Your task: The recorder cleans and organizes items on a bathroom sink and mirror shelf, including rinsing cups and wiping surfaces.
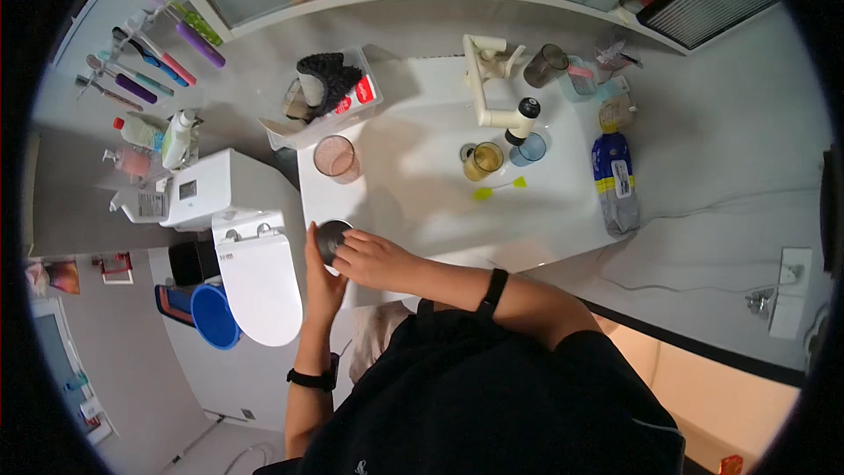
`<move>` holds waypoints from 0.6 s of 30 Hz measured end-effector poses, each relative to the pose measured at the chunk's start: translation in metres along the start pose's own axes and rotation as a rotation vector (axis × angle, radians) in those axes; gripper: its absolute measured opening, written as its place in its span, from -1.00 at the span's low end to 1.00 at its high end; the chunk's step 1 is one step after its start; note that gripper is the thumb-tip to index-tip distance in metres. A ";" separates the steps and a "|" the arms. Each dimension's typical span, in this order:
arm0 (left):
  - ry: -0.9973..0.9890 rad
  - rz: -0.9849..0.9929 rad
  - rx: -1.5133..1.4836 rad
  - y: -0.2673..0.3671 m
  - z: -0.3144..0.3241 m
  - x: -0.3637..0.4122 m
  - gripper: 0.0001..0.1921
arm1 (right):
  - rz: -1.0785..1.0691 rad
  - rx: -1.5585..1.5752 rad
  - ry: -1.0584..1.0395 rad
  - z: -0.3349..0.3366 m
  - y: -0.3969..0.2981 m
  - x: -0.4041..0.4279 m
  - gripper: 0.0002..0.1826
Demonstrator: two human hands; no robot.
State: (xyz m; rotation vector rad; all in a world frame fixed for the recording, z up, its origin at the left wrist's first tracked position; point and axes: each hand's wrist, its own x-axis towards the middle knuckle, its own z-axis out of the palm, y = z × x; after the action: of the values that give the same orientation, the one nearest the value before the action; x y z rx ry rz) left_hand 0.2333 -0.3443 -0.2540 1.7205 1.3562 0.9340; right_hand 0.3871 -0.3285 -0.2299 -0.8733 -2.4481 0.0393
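Note:
My left hand (321, 277) is wrapped round the side of a dark round cup or lid (331, 241) at the left front edge of the white washbasin (422, 211). The fingers of my right hand (369, 258) are bent over its near right rim; whether they grip it is hard to tell. A pinkish clear tumbler (337, 159) stands behind on the basin's ledge. In the bowl are a yellow tumbler (483, 161), a blue tumbler (529, 150) and a lime-green double-ended spatula or brush (499, 189). A grey tumbler (546, 66) stands by the cream faucet (488, 79).
A clear plastic bin (336, 122) with a black fuzzy item sits at the back left. A blue-and-grey bag (614, 178) lies along the basin's right edge. Left are a white toilet (260, 277), a blue bucket (215, 316), bottles (178, 138) and wall-hung toothbrushes (151, 59).

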 end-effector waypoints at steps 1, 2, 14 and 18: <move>0.061 0.052 0.048 0.001 0.004 -0.002 -0.14 | -0.024 -0.015 -0.001 -0.004 0.003 -0.002 -0.95; 0.100 0.037 0.077 0.002 0.008 -0.002 -0.16 | -0.046 0.011 0.013 -0.009 0.007 -0.006 -0.95; 0.165 -0.084 0.212 0.030 0.015 -0.007 -0.03 | 0.659 0.023 -0.255 -0.068 0.110 -0.155 -0.74; 0.295 0.101 0.471 0.071 0.018 -0.018 -0.20 | 0.732 -0.167 -0.479 -0.065 0.172 -0.181 -0.77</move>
State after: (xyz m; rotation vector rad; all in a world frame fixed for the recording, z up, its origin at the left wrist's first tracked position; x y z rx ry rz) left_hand 0.2769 -0.3761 -0.2010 2.0746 1.8070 1.0106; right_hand 0.6357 -0.3100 -0.2942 -1.9842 -2.4102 0.3450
